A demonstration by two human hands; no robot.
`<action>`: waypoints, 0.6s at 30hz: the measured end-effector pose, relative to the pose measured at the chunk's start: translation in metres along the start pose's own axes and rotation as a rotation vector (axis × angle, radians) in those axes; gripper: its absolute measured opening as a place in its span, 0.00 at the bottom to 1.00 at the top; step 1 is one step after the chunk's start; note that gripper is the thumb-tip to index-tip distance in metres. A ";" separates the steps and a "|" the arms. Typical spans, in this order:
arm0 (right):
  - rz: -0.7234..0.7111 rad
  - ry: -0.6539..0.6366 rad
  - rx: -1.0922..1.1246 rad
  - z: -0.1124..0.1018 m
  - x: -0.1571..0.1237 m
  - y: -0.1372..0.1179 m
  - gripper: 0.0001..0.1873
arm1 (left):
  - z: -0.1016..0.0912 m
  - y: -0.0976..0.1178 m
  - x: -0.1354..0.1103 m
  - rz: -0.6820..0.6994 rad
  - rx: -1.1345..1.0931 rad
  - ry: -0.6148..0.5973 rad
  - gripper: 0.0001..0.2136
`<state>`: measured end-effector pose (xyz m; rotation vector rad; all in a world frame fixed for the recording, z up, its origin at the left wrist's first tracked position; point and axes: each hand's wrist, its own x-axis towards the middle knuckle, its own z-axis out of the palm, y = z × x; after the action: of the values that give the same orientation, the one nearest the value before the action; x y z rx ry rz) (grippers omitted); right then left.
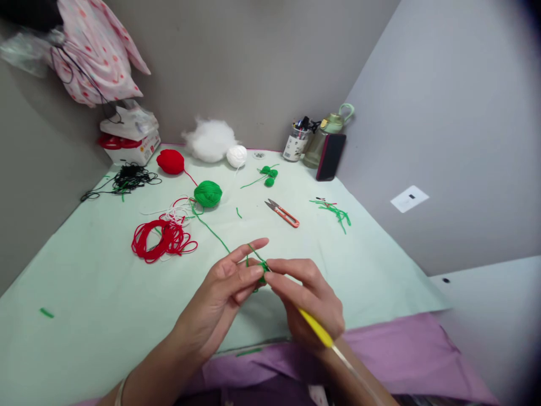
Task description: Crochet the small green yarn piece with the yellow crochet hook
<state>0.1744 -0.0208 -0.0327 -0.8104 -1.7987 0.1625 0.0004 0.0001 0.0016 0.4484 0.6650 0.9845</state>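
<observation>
Small green crochet piece held between two hands at the near middle of the worktop.
From the left lie a red coil, a red ball farther back and a green ball, its strand running to the left hand, which pinches the piece, index finger raised under the yarn; the right hand is curled round a yellow hook, tip hard to see; scraps lie far right. The step looks like working a stitch; the next move likely calls for even tension and a steady pinch.
</observation>
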 end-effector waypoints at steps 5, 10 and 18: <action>0.201 0.028 0.283 -0.005 0.011 -0.004 0.17 | -0.005 0.003 0.003 0.046 0.069 0.008 0.19; 0.394 0.160 0.502 -0.002 0.014 -0.004 0.12 | -0.004 0.002 -0.001 0.071 0.168 -0.005 0.17; 0.327 0.160 0.395 0.000 0.011 -0.008 0.13 | 0.001 -0.001 -0.003 0.185 0.192 0.125 0.18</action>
<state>0.1686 -0.0204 -0.0203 -0.7987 -1.4122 0.6282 0.0011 -0.0030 0.0025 0.6293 0.8457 1.1350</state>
